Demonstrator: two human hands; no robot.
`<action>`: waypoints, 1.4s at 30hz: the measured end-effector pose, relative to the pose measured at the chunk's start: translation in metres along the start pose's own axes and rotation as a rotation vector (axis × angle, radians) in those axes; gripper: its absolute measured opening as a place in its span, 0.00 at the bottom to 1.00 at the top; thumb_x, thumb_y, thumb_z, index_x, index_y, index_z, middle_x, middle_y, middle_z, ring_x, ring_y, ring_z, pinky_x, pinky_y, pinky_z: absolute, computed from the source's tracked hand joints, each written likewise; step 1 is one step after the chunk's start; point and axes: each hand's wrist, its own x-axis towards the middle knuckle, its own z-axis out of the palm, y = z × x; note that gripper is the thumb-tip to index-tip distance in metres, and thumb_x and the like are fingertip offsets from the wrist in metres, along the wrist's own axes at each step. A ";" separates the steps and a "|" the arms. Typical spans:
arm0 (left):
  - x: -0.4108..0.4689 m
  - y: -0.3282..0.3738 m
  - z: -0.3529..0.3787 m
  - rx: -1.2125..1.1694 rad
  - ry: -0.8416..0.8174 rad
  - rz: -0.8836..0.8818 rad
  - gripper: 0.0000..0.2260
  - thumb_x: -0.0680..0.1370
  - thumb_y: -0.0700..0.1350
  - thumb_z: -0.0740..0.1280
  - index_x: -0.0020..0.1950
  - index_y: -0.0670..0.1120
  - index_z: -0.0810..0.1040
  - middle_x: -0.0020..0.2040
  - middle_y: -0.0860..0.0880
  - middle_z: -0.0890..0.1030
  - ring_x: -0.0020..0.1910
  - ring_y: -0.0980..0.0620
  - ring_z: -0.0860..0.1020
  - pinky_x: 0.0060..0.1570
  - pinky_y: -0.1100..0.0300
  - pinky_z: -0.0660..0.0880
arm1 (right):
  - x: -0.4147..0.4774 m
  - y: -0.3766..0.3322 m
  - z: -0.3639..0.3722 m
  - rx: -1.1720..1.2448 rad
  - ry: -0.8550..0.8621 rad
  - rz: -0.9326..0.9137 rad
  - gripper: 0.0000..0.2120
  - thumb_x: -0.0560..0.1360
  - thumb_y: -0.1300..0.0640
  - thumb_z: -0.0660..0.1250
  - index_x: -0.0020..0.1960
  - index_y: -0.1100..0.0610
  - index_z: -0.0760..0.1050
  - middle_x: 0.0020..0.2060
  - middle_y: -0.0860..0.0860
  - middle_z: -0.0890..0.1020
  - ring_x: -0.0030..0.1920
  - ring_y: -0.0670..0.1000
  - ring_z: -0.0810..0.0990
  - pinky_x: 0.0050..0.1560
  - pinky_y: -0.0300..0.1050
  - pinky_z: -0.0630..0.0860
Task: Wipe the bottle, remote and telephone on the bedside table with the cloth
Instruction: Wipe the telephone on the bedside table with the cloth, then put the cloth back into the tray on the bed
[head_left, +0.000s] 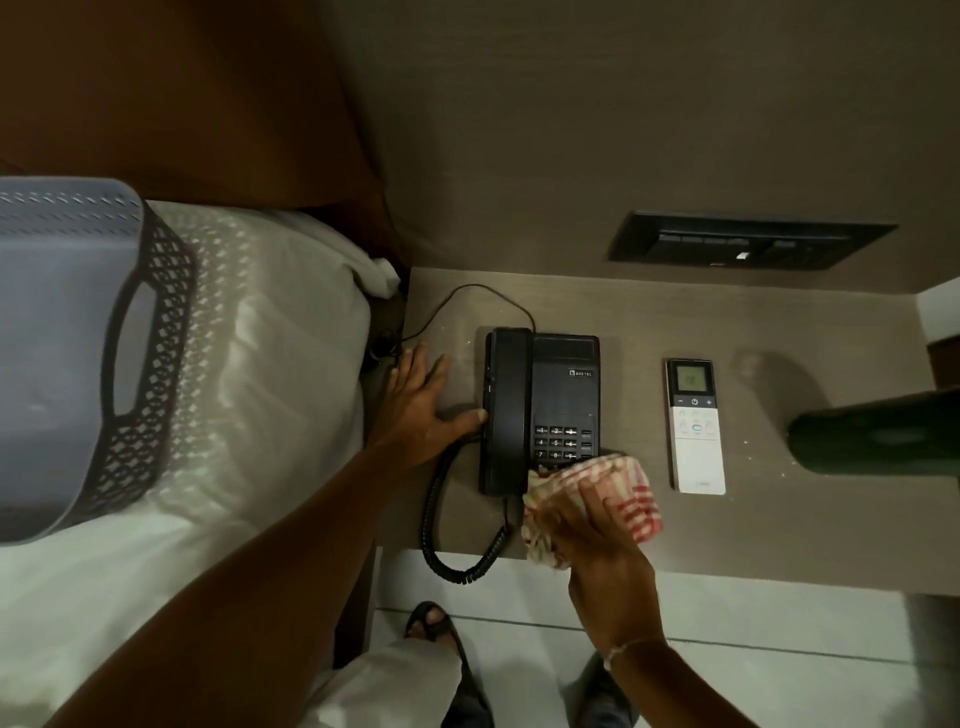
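Observation:
A black telephone (550, 395) sits on the brown bedside table (769, 530), its handset on the left side and a coiled cord hanging over the front edge. My left hand (421, 405) rests flat beside it, thumb touching the handset. My right hand (597, 535) grips a bunched red-and-white checked cloth (618, 493) pressed on the telephone's lower right corner, covering the bottom keys. A white remote (695, 431) with a small screen lies to the right. A dark bottle (872, 436) lies at the right edge, partly cut off.
A bed with white linen (249, 415) borders the table's left side and carries a grey perforated basket (78, 353). A dark switch panel (748, 244) is set in the wall behind the table. My sandalled feet (431, 623) stand on the pale floor below.

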 end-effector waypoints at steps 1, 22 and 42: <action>-0.001 0.001 0.000 -0.001 -0.005 -0.008 0.45 0.71 0.70 0.61 0.81 0.51 0.50 0.82 0.46 0.42 0.80 0.46 0.37 0.78 0.47 0.40 | -0.002 0.001 -0.001 0.009 0.007 -0.012 0.37 0.55 0.72 0.79 0.63 0.55 0.78 0.62 0.54 0.79 0.69 0.60 0.68 0.61 0.60 0.70; -0.225 0.014 -0.231 -1.082 0.367 -0.213 0.10 0.73 0.48 0.74 0.52 0.47 0.86 0.47 0.48 0.88 0.46 0.48 0.86 0.51 0.45 0.83 | 0.170 -0.234 -0.216 1.189 0.007 0.388 0.12 0.76 0.57 0.69 0.59 0.52 0.78 0.49 0.43 0.83 0.48 0.41 0.83 0.48 0.39 0.79; -0.170 -0.127 -0.277 -0.360 0.196 -0.641 0.15 0.75 0.49 0.71 0.62 0.49 0.83 0.51 0.44 0.87 0.42 0.45 0.85 0.52 0.55 0.81 | 0.259 -0.333 -0.167 0.157 -0.193 0.227 0.17 0.74 0.41 0.62 0.60 0.43 0.76 0.75 0.56 0.62 0.75 0.64 0.51 0.72 0.66 0.48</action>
